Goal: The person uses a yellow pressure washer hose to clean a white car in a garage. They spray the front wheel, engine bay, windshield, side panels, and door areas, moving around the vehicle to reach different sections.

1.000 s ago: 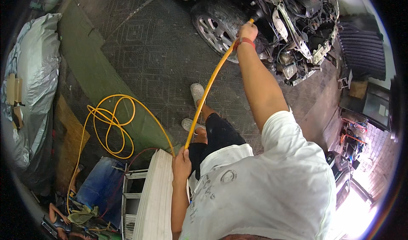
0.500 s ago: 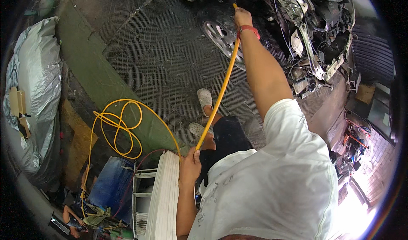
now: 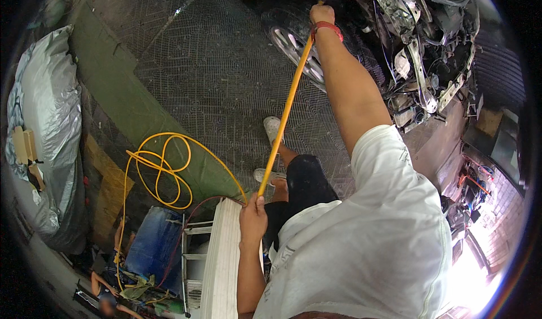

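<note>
I see the car point(image 3: 415, 73) at two o'clock, ladder point(image 3: 195, 257) at seven, silver sheet point(image 3: 53, 132) at nine, dark floor point(image 3: 209, 76) between, glare at four. My left hand point(image 3: 253, 217) and right hand point(image 3: 322, 16) grip the hose point(image 3: 289, 107), six to twelve.

Bright light point(image 3: 471, 279) glares right of patterned flooring point(image 3: 214, 76).

Loops of long yellow hose point(image 3: 150, 160) are lying left, on the far side of a cylindrical blue barrel point(image 3: 149, 244).
</note>
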The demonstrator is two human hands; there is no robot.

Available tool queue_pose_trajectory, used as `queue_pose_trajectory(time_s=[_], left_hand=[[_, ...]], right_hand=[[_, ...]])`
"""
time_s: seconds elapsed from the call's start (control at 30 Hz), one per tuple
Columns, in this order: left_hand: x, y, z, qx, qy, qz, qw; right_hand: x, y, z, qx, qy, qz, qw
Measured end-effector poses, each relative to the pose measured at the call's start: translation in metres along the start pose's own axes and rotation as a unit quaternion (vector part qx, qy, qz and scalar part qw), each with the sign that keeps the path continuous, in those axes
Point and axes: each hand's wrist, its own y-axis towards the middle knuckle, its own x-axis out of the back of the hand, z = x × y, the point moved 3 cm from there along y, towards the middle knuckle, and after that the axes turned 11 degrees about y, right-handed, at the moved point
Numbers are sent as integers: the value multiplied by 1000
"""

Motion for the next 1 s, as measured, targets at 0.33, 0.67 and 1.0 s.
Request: queue_pose_trajectory(time_s=[0.33, 0.67, 1.0], left_hand=[[16, 8, 25, 17, 35, -7, 999], [-28, -61, 104, 119, 15, 11, 993], [-47, -99, 201, 127, -57, -44, 989]], right_hand=[[-45, -23, -67, 49, 175, -135, 974], [-89, -212, 14, -11, 240, 153, 958], [-11, -291, -14, -79, 363, 91, 924]])
